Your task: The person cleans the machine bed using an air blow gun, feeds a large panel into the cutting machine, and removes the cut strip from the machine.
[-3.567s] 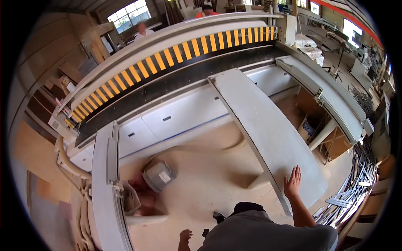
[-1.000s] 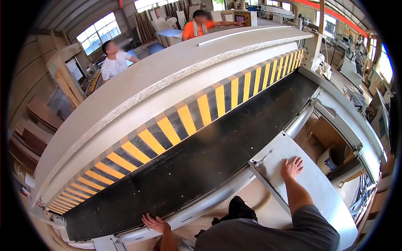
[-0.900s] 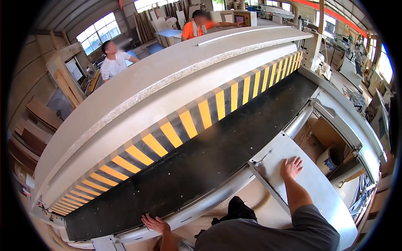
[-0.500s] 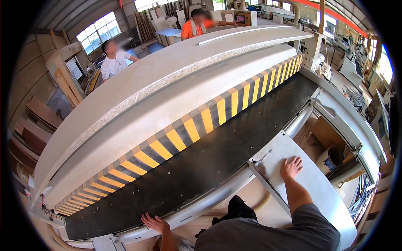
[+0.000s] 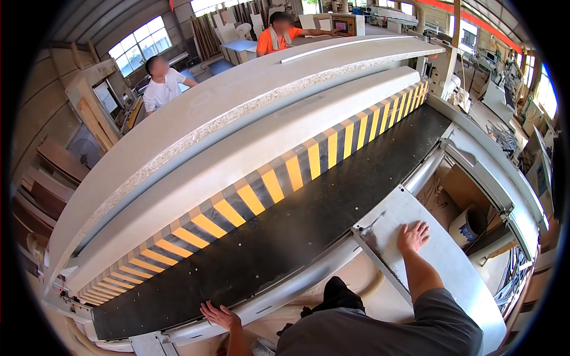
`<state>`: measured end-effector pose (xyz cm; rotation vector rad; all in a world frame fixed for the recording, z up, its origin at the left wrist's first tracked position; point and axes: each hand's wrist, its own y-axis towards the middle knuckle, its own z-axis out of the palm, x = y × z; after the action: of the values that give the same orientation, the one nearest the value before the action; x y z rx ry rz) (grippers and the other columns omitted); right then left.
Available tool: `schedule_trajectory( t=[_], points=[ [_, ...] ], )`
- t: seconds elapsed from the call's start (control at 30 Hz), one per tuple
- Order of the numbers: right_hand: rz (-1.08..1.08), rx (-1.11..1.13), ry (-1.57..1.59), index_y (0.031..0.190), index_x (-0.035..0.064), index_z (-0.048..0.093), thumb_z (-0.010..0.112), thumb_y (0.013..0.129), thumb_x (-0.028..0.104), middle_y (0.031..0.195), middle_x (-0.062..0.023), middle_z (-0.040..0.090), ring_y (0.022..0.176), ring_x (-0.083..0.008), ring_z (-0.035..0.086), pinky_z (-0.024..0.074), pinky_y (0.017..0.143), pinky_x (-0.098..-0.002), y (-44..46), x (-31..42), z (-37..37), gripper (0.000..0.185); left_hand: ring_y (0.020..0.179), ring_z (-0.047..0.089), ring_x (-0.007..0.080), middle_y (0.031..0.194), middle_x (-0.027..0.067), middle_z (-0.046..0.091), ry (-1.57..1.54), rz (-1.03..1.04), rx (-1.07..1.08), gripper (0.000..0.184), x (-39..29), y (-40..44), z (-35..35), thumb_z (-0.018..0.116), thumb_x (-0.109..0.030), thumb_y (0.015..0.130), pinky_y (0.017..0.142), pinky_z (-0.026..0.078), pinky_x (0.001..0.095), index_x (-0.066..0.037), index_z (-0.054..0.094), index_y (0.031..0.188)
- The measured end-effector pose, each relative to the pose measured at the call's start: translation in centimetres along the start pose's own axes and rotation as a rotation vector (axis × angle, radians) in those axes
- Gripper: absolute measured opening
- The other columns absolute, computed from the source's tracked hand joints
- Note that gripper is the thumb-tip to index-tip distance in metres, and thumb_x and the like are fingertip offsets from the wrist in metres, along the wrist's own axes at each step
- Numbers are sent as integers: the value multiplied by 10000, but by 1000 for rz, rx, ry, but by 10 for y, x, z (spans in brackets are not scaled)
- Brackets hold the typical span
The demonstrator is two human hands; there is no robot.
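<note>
My left hand (image 5: 220, 315) rests with fingers apart on the front edge of the long black bed (image 5: 279, 237), holding nothing. Flat on the grey metal support table (image 5: 439, 255) lies my right hand (image 5: 414, 236), its fingers spread and empty. A beam with yellow and black stripes (image 5: 270, 181) runs along the far side of the black bed. Above and behind it is a long pale board (image 5: 208, 110) with a rough chipboard edge, and a thin white strip (image 5: 344, 46) lies on top.
Behind the board stand a person in orange (image 5: 274, 40), one arm stretched to a control panel (image 5: 341, 26), and a person in white (image 5: 163, 86). A bucket (image 5: 467, 225) is below the right side rail (image 5: 493, 172). Metal strips (image 5: 515, 285) lie at the far right.
I am much closer to the machine than at first, with both hands now on it. The striped beam has shifted toward me, widening the pale surface behind it. My hands have stayed still lately.
</note>
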<state>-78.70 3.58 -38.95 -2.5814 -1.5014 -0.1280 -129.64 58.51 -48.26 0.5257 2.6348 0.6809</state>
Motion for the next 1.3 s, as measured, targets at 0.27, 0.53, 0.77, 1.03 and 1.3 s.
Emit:
schedule_trajectory(
  t=[0.27, 0.53, 0.77, 1.03, 1.3],
  points=[
    [1, -22, -30, 1723, 66, 279, 465, 1095, 570, 1822, -152, 200, 1695, -338, 109, 91, 1339, -583, 8, -3, 10, 827, 1602, 292, 445, 1726, 192, 363, -22, -4, -6, 627, -3, -2, 2, 327, -518, 1153, 1253, 272, 636, -101, 439, 1608],
    [-2, -21, -25, 1724, 64, 271, 466, 1094, 575, 1821, -158, 199, 1696, -339, 107, 95, 1339, -584, 8, -7, 10, 834, 1603, 287, 442, 1729, 191, 353, -21, -11, 3, 639, -5, -5, -1, 311, -535, 1152, 1248, 276, 640, -105, 432, 1610],
    [-7, -21, -24, 1724, 64, 274, 465, 1095, 580, 1820, -158, 203, 1696, -341, 109, 95, 1342, -583, 7, -6, 7, 836, 1605, 284, 437, 1731, 185, 353, -8, -15, -6, 648, -3, -6, 2, 292, -551, 1152, 1256, 273, 635, -114, 431, 1610],
    [-2, -18, -31, 1728, 67, 270, 457, 1098, 583, 1822, -150, 202, 1697, -339, 105, 90, 1344, -581, 8, -6, 9, 835, 1601, 293, 444, 1724, 181, 368, -17, -10, -12, 634, -4, -5, 1, 303, -535, 1153, 1260, 273, 633, -112, 438, 1606],
    [4, -12, -41, 1729, 66, 266, 458, 1098, 575, 1822, -149, 201, 1697, -336, 104, 87, 1344, -578, 6, -4, 6, 833, 1598, 303, 442, 1714, 174, 383, 4, 3, -13, 618, -4, -5, 0, 312, -522, 1155, 1254, 283, 634, -116, 441, 1602]
  ],
)
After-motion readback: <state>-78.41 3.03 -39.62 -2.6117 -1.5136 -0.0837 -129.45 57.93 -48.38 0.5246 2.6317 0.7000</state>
